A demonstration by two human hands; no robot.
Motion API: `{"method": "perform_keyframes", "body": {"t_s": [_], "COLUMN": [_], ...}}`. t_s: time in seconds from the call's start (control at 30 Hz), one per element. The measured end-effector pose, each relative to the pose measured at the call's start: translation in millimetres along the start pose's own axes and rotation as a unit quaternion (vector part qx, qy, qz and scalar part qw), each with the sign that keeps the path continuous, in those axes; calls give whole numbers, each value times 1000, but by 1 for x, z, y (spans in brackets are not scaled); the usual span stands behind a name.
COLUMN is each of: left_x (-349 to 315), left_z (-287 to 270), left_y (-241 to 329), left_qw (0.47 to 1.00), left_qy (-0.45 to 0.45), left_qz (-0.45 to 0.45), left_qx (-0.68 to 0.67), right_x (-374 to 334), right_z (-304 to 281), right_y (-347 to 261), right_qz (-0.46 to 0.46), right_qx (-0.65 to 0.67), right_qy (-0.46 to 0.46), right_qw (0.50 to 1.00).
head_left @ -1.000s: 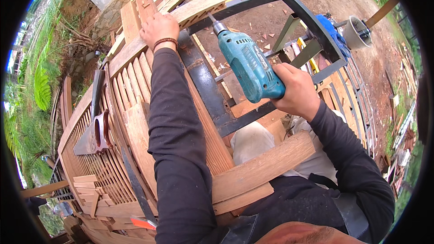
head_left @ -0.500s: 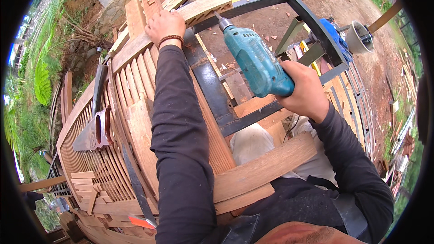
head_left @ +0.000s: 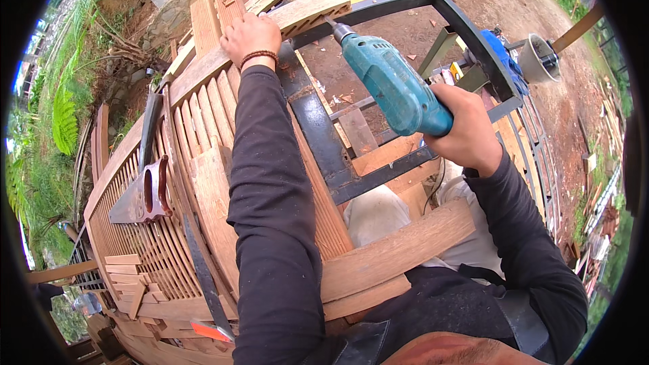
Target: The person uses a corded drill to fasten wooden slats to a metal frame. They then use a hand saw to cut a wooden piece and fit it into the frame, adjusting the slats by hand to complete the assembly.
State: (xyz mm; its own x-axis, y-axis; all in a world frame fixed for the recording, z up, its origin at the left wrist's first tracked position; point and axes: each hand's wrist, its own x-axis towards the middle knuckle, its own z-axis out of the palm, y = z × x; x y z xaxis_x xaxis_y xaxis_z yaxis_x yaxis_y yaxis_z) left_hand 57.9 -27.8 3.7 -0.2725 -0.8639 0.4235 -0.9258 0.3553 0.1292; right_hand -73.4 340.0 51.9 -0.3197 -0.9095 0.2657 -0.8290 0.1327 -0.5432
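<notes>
Fingers of the right hand are wrapping tight around the teal drill, likely heavy and rigid, best gripped at its handle, while the left hand is pressing flat on a wooden slat.

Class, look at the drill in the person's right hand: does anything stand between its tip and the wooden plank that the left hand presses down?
Nothing visible does. The teal drill, gripped by the right hand, points its tip at the wooden plank beside the left hand; only open air and the dark metal frame edge lie near.
</notes>
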Motion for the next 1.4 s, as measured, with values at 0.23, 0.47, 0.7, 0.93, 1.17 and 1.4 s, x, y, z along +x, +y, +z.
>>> {"method": "perform_keyframes", "body": {"t_s": [0.23,0.47,0.7,0.93,1.17,1.4], "left_x": [0,-2,1,0,0,0], "left_z": [0,0,2,0,2,2], "left_y": [-3,0,0,0,2,0], "left_qw": [1000,1000,1000,1000,1000,1000], "left_qy": [2,12,7,2,13,8], "left_qz": [2,11,0,-1,3,-3], "left_qx": [-6,1,5,-2,3,11], "right_x": [4,6,-1,-1,-1,3], "right_z": [-3,-9,6,8,10,0], "right_y": [0,24,-7,-18,-20,-11], "right_qz": [-17,12,-9,1,14,43], "right_qx": [-3,77,34,48,24,84], "right_qy": [19,-21,20,28,18,-10], "right_qw": [1000,997,999,998,999,995]}}
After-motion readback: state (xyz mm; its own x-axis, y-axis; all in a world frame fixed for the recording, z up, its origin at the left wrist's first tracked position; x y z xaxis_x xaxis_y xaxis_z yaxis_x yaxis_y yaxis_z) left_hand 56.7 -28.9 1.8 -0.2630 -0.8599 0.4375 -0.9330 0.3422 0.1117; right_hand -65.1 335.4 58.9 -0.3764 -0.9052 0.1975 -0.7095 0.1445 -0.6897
